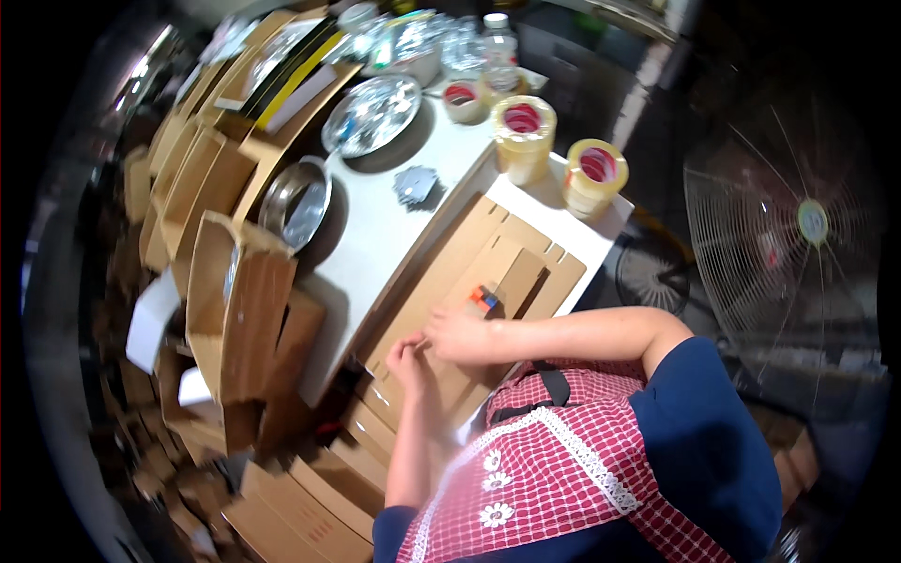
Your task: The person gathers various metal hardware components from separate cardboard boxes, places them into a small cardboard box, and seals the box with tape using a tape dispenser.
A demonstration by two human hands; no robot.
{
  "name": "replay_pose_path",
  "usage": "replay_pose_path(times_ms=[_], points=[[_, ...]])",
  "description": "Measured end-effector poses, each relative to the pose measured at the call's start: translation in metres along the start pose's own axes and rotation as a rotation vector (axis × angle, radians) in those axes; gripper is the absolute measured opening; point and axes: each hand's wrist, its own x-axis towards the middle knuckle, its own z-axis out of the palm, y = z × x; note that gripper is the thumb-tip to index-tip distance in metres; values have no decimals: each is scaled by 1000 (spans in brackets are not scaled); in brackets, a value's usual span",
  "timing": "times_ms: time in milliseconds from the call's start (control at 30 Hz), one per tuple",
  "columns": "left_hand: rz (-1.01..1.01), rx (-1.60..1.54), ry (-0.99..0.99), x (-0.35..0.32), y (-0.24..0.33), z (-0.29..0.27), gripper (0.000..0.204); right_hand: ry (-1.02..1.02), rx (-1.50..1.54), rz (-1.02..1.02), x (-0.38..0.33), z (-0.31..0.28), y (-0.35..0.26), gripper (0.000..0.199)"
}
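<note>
My left hand point(409, 362) and my right hand point(458, 336) meet low over a flat piece of brown cardboard point(427, 281). The left fingers are pinched together, right beside the right fingertips. Between the two hands a small thin piece seems to be held, too small to make out. The right fingers are closed and point toward the left hand. Just beyond the right hand, a small orange and blue block-like thing point(483, 298) lies on the cardboard. A long slot shows in the cardboard to its right.
Several rolls of clear tape point(524, 141) stand at the far right of the white table point(375, 249). Steel bowls point(373, 117) hold shiny packets. A plastic bottle point(500, 56) is at the back. Open cardboard boxes point(239, 310) crowd the left; a fan point(784, 220) stands right.
</note>
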Motion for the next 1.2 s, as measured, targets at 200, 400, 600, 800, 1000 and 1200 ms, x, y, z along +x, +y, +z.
replay_pose_path(times_ms=[200, 400, 600, 800, 1000, 1200], points=[[79, 492, -416, 41, 39, 37, 19, 314, 173, 41, -19, 9, -25, 22], [70, 720, -864, 92, 34, 143, 32, 641, 712, 860, -108, 12, 27, 33], [70, 1014, -1156, 101, 35, 228, 60, 435, 996, 1302, -152, 97, 80, 59], [228, 1115, -1124, 100, 19, 219, 56, 586, 1010, 1332, -142, 112, 77, 53], [201, 1098, -1099, 90, 28, 222, 55, 849, 898, 1427, -138, 116, 58, 39], [368, 921, -1123, 93, 8, 208, 62, 1084, 742, 1410, -125, 111, 44, 41]])
